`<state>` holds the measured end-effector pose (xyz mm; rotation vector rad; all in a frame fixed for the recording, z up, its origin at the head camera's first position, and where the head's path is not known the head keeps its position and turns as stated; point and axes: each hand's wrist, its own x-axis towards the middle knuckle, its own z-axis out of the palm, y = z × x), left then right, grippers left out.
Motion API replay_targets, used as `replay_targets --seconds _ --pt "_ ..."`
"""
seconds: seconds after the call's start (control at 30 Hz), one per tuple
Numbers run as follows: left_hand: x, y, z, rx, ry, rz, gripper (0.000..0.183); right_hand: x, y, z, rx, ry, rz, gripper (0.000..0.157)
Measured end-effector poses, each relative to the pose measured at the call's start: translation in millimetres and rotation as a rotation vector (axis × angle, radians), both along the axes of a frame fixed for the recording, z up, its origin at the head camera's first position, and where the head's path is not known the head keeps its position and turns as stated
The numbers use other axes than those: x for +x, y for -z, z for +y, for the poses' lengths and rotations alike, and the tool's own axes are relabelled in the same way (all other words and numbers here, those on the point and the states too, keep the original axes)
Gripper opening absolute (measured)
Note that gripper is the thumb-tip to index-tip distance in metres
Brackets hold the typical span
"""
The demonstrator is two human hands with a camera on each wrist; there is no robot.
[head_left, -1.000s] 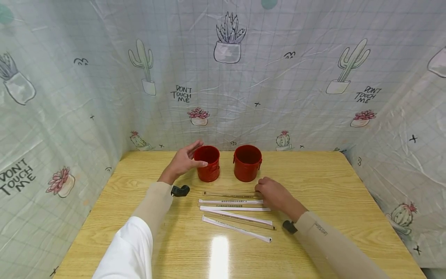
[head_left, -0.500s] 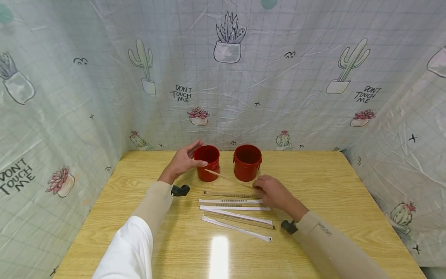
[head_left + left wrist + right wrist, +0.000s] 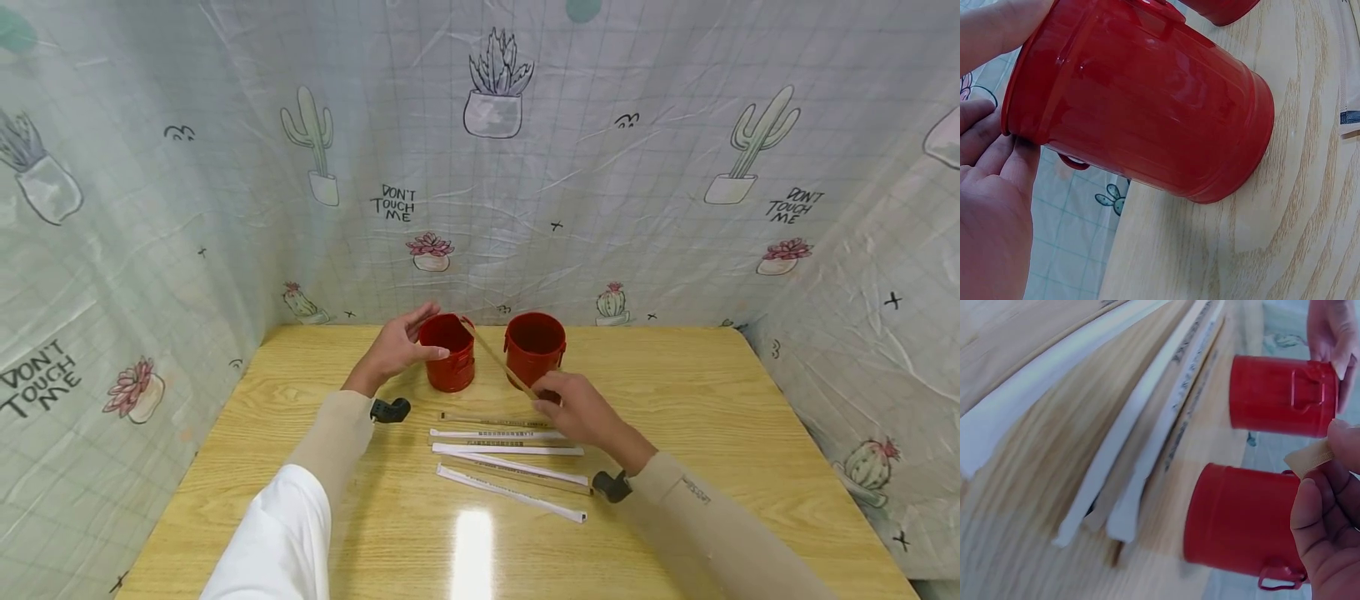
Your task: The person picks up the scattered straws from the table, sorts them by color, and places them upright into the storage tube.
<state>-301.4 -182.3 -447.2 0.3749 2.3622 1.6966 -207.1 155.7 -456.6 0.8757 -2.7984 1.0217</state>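
My left hand (image 3: pixel 392 348) holds the left red metal bucket (image 3: pixel 452 373) near its rim, thumb on the near side and fingers on the far side. In the left wrist view that bucket (image 3: pixel 1154 100) stands upright on the table. My right hand (image 3: pixel 581 410) pinches one end of a brown paper-wrapped straw (image 3: pixel 497 357) between thumb and fingers. The straw slants up to the left, its far end over the left bucket's rim. A second red bucket (image 3: pixel 531 367) stands to the right, behind the straw. In the right wrist view only the straw's short end (image 3: pixel 1309 458) shows.
Several white and brown paper-wrapped straws (image 3: pixel 510 451) lie side by side on the wooden table (image 3: pixel 300 517), in front of the buckets. A printed cloth (image 3: pixel 555 167) hangs behind the table and along both sides.
My right hand has lifted the brown straw off the table and tilted its far end up to the left bucket's rim. The left hand keeps its place at the bucket.
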Motion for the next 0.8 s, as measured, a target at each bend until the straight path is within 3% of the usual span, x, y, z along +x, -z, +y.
replay_targets --seconds 0.47,0.8 --pt "2.8 0.7 -2 -0.002 0.004 0.009 0.097 -7.9 -15.7 -23 -0.163 -0.027 -0.015 0.004" --pt "0.7 1.8 1 0.006 0.009 0.020 0.097 -14.8 -24.3 -33 -0.202 -0.005 -0.025 0.005"
